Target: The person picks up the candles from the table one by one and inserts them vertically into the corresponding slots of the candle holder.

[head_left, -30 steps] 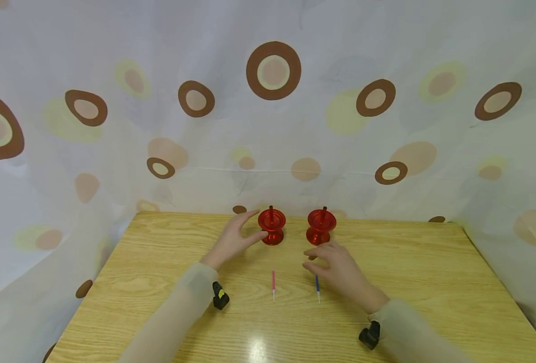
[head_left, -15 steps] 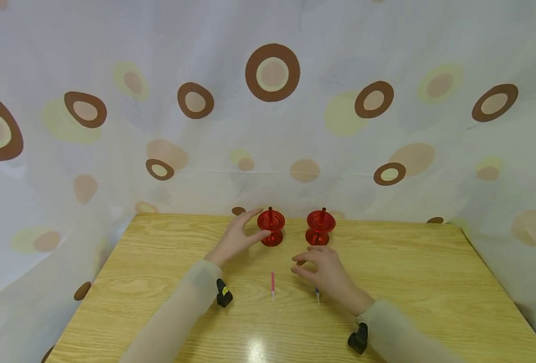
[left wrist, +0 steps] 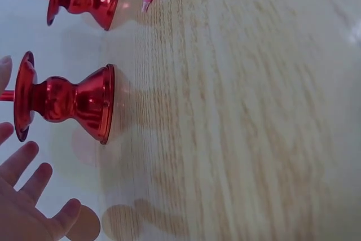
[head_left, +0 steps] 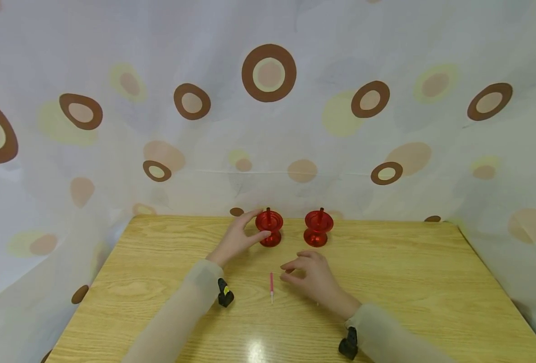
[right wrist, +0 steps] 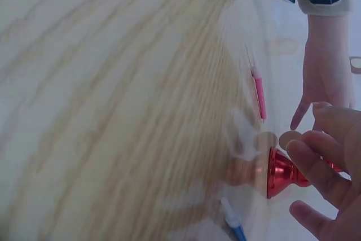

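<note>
Reference is the left red metallic candle holder [head_left: 270,229]: upright on the wood-grain bench [head_left: 399,277], foot down, dish on top, thin post rising from the dish. Your left hand [head_left: 236,239] is just left of it, fingers spread and gripping nothing. Thumb comes round its front, index reaches toward the back edge of its dish, so the hand half-surrounds it. Can't tell whether any fingertip touches.

Right red metallic candle holder [head_left: 317,230], same shape, also upright, stands near it on the right.

Your right hand [head_left: 317,280] is in front of it and to the right, above the bench; fingers loosely bent, thumb and index apart, holding nothing.

Pink birthday candle [head_left: 271,284] lies directly in front of it, on your side, white end toward you, just beside your right fingertips. Blue birthday candle [right wrist: 234,224] lies front-right of it; your right hand hides nearly all of it in the head view, right wrist view gives the white end plus some blue.

Patterned sheet [head_left: 231,60] hangs behind it. Black left wrist camera [head_left: 225,294] sits front-left of it, black right wrist camera [head_left: 348,345] further forward and right.
</note>
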`<state>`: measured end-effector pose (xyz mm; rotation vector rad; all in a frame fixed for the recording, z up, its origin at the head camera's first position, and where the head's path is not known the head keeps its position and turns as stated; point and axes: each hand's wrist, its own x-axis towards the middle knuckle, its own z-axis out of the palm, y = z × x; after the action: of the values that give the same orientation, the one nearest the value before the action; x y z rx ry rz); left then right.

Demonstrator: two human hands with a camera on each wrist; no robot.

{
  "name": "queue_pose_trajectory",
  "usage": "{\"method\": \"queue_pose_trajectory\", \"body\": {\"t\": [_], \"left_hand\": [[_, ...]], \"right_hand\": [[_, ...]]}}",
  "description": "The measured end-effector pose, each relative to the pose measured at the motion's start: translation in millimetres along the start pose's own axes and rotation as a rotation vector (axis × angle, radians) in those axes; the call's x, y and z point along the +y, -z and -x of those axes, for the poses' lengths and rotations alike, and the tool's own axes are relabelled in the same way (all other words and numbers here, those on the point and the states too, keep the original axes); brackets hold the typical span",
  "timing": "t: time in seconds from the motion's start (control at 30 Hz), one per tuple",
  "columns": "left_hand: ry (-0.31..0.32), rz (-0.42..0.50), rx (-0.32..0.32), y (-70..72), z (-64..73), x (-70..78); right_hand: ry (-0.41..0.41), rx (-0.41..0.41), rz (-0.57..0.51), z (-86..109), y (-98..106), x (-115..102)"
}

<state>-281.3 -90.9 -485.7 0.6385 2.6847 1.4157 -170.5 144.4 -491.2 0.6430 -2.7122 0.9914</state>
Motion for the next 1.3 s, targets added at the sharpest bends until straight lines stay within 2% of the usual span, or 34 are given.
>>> {"method": "queue_pose_trajectory", "body": {"t": [0.23,0.6,0.9,1.1,1.3], "left_hand": [[0.006,-0.007,-0.001,-2.0,-1.0,-2.1],[-0.010,-0.009,-0.006,-4.4,-3.4,-5.8],[-0.008,0.000,-0.014,-4.4,-3.7,-6.2],[-0.007,0.019,-0.024,-5.2,-4.3,-7.7],[-0.002,0.032,-0.028,-5.9,-5.1,-7.3]], "right_hand": [[-0.100,-0.055,0.018,-0.6,-8,-7],[-0.144,-0.068,0.030,3.7,-20,-14],[-0.115,-0.066,0.086,5.3,-26,-15],[-0.099,-0.061,0.078,5.6,-29,-17],[-0.118,-0.058,0.082,5.7,-32,-16]]}}
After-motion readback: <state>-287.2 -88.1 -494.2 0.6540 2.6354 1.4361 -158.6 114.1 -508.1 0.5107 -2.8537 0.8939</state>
